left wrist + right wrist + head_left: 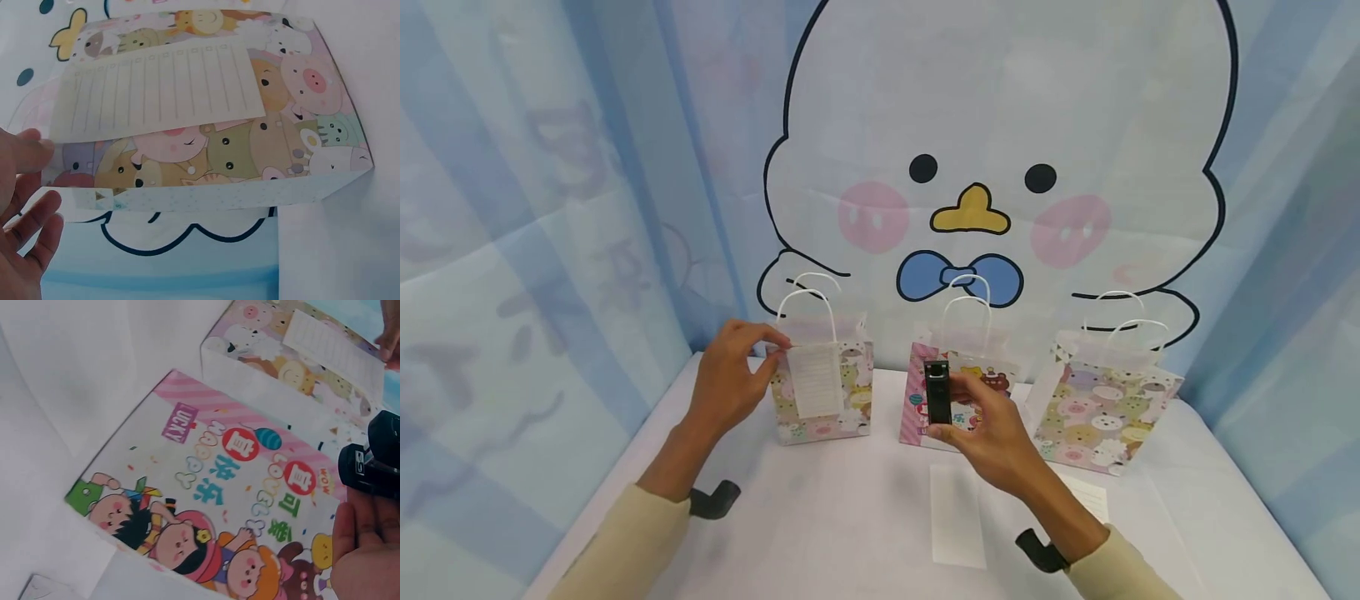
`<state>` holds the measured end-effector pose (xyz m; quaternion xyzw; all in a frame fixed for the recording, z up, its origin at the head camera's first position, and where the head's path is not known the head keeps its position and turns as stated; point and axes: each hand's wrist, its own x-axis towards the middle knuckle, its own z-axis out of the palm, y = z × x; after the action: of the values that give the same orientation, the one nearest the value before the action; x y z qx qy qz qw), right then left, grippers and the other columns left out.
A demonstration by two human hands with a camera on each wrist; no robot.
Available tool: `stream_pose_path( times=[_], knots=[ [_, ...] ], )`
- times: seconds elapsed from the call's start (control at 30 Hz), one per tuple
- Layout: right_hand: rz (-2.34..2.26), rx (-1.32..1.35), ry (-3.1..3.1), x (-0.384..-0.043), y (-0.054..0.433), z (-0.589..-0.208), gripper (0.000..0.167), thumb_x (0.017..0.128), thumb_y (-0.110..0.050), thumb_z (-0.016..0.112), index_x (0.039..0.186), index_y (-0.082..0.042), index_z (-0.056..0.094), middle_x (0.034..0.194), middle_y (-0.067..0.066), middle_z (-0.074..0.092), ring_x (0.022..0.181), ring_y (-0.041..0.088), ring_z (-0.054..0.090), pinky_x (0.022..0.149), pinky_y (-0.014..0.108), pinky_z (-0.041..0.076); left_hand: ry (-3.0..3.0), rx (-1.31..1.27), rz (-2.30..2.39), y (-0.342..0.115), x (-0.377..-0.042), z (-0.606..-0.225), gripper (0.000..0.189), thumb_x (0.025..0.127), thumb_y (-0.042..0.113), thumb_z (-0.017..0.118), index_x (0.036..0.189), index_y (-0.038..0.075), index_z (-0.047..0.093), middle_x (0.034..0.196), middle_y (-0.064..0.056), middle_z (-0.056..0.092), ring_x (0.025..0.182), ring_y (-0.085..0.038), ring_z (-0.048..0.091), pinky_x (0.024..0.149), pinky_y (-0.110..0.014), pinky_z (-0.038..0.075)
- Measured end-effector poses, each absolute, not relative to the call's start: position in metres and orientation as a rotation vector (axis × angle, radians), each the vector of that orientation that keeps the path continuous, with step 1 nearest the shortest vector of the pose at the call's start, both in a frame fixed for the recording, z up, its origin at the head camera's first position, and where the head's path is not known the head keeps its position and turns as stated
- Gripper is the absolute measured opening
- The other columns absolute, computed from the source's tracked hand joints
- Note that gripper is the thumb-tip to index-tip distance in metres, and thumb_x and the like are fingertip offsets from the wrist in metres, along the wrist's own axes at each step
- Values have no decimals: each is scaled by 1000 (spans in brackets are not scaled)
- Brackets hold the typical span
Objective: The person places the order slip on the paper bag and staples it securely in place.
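At the upper left corner of a lined paper slip (816, 383), my left hand (733, 375) pinches the slip against the top edge of the left gift bag (859, 396). In the left wrist view the slip (156, 94) lies over the bag's animal print. My right hand (988, 429) grips a small black stapler (937, 396) upright, in front of the middle gift bag (914, 421). From the right wrist, the stapler (375, 456) shows beside the top of that bag's cartoon-printed face (206, 487).
An animal-print gift bag (1105, 412) stands at the right. One paper slip (957, 517) lies on the white table (820, 517) in front of the middle bag, and a lined one (1088, 497) lies partly behind my right forearm. A printed curtain (1000, 100) hangs behind.
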<state>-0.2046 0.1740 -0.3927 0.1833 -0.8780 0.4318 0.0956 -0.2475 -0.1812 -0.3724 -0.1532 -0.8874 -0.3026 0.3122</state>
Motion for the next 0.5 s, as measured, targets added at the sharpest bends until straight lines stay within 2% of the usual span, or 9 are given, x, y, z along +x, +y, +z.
stream_pose_path(
  times=[0.13,0.33,0.5],
  knots=[
    [1307,508,-2620,-200,183,-397,70,86,-16,89,147,-12,56,132,10,71,126,33,67,109,63,51,-2326,-416,-771,-186,-246,-367,15,93,3,79,106,10,78,108,-10,78,103,-29,60,81,-49,58],
    [1302,420,-2659,-193,196,-404,73,86,-17,89,150,-9,54,134,12,70,126,34,66,114,68,44,-2279,-426,-712,-193,-240,-358,18,90,-1,81,106,7,77,109,-13,78,108,-33,59,90,-57,58],
    [1275,367,-2668,-187,210,-409,75,87,-21,89,152,-9,54,130,11,72,122,32,66,114,72,40,-2226,-424,-674,-193,-233,-352,18,89,-2,82,105,6,78,107,-14,79,108,-33,59,89,-56,58]
  ],
)
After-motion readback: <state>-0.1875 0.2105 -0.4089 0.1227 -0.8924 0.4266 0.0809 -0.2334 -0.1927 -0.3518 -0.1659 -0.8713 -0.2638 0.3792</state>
